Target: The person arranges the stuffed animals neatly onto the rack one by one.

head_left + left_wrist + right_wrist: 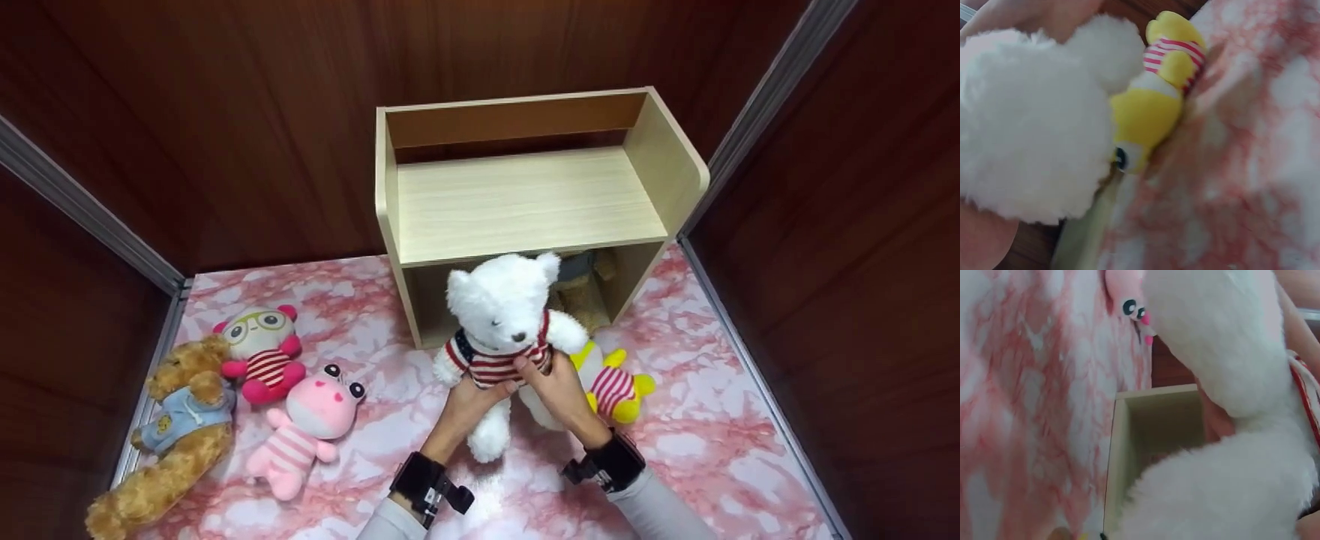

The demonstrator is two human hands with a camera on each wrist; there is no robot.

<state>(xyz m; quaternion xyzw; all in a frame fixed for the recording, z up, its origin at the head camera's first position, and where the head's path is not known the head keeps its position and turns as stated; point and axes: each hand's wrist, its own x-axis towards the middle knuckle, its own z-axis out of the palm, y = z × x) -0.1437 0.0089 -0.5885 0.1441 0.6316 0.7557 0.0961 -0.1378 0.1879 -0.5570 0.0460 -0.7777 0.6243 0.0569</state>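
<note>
A white teddy bear [501, 300] in a red-and-white striped sweater is held upright in front of a small wooden shelf [525, 202]. My left hand [466, 409] grips its lower body from the left, thumb on the sweater hem. From the other side my right hand [561, 390] holds the bear's waist, its thumb over the stripes. White fur [1027, 129] fills much of the left wrist view, and the bear's legs [1224, 337] cover much of the right wrist view. Behind the right hand, a yellow plush toy [616, 382] in a striped shirt lies on the floor.
A brown plush [581, 300] sits in the shelf's lower compartment, partly hidden. At left on the pink marbled floor [337, 300] lie a brown bear [184, 420] in a blue hoodie, a pink panda-like plush [266, 360] with glasses and a pink frog-like plush [300, 431]. Dark wood panels surround the floor.
</note>
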